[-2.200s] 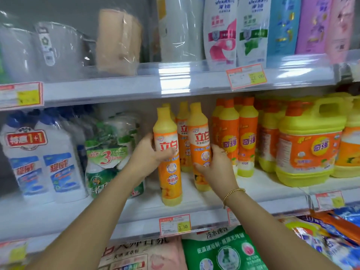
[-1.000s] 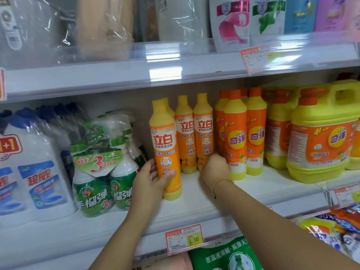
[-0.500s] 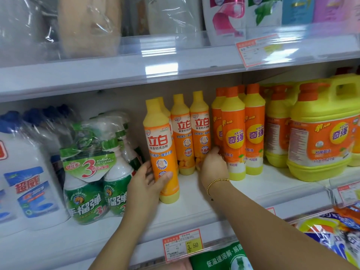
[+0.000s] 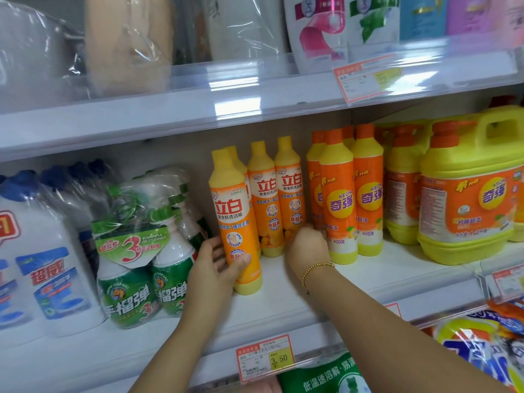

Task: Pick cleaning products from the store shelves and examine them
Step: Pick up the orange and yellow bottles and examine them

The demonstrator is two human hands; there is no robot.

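Note:
A slim orange dish-soap bottle point(image 4: 231, 211) with a yellow cap stands near the front of the white middle shelf point(image 4: 312, 282). My left hand point(image 4: 215, 268) grips its lower part, thumb across the front label, fingers behind it. Two more bottles of the same kind stand in a row further back. My right hand point(image 4: 307, 248) is curled round the base of the right one point(image 4: 290, 188); its fingertips are hidden behind the hand.
A wrapped pack of green spray cleaners point(image 4: 136, 251) and white blue-capped bottles point(image 4: 48, 265) stand to the left. Orange-capped 400 g bottles point(image 4: 337, 199) and big yellow jugs point(image 4: 467, 194) crowd the right. The upper shelf point(image 4: 226, 109) hangs close overhead. A price tag point(image 4: 263, 357) marks the shelf edge.
Both bottles now stand on the shelf, the right one pushed back into the row. My hands have slid down to the bottles' lower parts.

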